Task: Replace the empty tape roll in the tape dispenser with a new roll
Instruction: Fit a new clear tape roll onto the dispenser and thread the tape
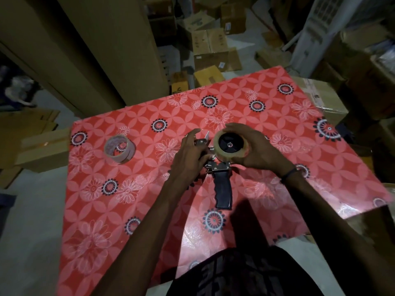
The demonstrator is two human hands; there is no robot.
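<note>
Filling mid-frame, the red patterned surface [132, 210] carries the tape dispenser [222, 180], lying flat. The right hand [259, 153] cups the new roll [230, 146] on its hub; press it squarely home. The left hand [189, 154] steadies the front, fingers partly spread, hiding the blade. The empty roll [119, 148] lies at left.

A storeroom or packing area is shown. A table [132, 210] covered with red flowered sheeting serves as the work surface. Beyond its far edge, cardboard cartons [210, 50] are stacked and scattered over a pale floor. To the far left of the table, tall flat sheets of cardboard [89, 45] are leaned upright. More boxes [367, 82] are piled to its right.
</note>
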